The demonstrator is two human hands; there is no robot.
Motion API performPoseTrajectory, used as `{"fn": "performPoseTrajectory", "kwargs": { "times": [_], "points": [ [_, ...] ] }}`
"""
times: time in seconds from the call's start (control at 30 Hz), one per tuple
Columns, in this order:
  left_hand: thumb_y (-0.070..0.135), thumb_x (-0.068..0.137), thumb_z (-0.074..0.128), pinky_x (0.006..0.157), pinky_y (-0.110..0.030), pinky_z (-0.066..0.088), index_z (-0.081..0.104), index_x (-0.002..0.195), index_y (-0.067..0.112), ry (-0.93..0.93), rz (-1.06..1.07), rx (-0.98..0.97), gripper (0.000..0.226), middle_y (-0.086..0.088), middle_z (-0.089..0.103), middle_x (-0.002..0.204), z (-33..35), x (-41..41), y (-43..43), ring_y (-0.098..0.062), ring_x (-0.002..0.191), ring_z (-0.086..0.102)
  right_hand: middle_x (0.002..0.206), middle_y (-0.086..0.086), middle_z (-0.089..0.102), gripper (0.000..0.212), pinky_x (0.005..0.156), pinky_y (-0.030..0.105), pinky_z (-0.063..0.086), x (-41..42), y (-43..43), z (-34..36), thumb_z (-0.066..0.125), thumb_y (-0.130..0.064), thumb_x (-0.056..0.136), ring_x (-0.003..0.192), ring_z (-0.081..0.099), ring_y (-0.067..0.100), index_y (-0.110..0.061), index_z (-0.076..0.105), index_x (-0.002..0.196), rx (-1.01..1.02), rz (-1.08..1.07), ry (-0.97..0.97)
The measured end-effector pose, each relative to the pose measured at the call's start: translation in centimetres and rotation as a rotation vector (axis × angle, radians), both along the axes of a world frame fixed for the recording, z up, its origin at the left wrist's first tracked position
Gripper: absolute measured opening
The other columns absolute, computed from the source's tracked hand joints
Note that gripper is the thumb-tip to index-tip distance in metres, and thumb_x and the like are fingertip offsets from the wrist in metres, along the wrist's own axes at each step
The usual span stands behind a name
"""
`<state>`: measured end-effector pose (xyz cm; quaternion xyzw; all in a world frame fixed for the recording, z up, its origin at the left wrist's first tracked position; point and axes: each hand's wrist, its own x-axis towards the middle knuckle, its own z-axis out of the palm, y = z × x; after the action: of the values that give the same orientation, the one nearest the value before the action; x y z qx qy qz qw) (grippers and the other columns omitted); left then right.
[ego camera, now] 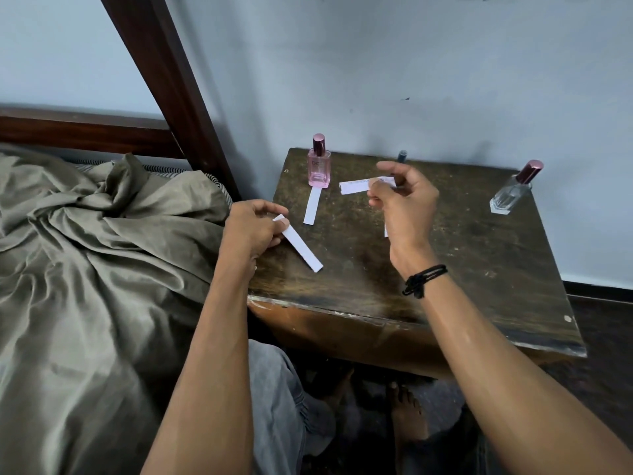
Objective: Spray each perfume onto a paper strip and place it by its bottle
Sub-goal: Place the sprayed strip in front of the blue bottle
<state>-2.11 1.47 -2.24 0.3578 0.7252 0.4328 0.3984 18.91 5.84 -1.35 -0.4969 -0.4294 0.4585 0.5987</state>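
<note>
On a dark wooden table [479, 269], a pink perfume bottle [319, 166] stands at the back left with a white paper strip [312, 209] lying in front of it. A clear bottle with a maroon cap [513, 192] stands at the back right. A dark bottle [401, 156] shows only its cap behind my right hand. My left hand [255, 231] pinches one end of a white strip [303, 250] over the table's left edge. My right hand [406, 200] pinches a printed strip [356, 186] in the air. A sliver of another strip [386, 231] peeks from behind that hand.
A bed with a crumpled olive sheet [96, 234] lies at the left, with a dark wooden bedpost [164, 73] beside the table. A pale wall stands behind the table. My legs and a bare foot [407, 413] are under the table's front edge.
</note>
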Motion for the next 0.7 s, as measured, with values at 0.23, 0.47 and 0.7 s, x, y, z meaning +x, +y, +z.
{"fn": "performPoseTrajectory", "kwargs": {
  "times": [0.23,0.47,0.7],
  "points": [
    [0.019,0.084,0.079,0.089,-0.037,0.057,0.075,0.083,0.026,0.298,-0.020,-0.113,0.008,0.003,0.074,0.091,-0.3,0.0,-0.1,-0.021,0.095,0.070,0.094,0.020,0.074,0.028,0.069,0.028,0.059,2.3,-0.1,0.3,0.073,0.007,0.082,0.074,0.069,0.019,-0.018,0.075,0.095,0.011,0.001,-0.059],
    [0.026,0.088,0.072,0.086,-0.030,0.052,0.078,0.096,0.026,0.405,0.022,0.023,0.010,0.005,0.074,0.094,1.2,1.6,-0.3,-0.016,0.090,0.067,0.086,0.007,0.078,0.022,0.075,0.028,0.060,4.9,-0.7,0.8,0.077,0.005,0.081,0.081,0.072,0.019,-0.013,0.078,0.094,-0.031,0.033,-0.012],
    [0.036,0.096,0.067,0.065,-0.022,0.058,0.075,0.098,0.005,-0.217,-0.157,0.110,0.031,-0.012,0.075,0.085,1.9,9.6,0.8,-0.016,0.070,0.069,0.088,-0.004,0.078,0.018,0.078,0.029,0.059,6.8,-1.8,2.0,0.078,-0.002,0.083,0.083,0.073,0.011,-0.020,0.078,0.088,0.095,0.136,-0.364]
  ]
}}
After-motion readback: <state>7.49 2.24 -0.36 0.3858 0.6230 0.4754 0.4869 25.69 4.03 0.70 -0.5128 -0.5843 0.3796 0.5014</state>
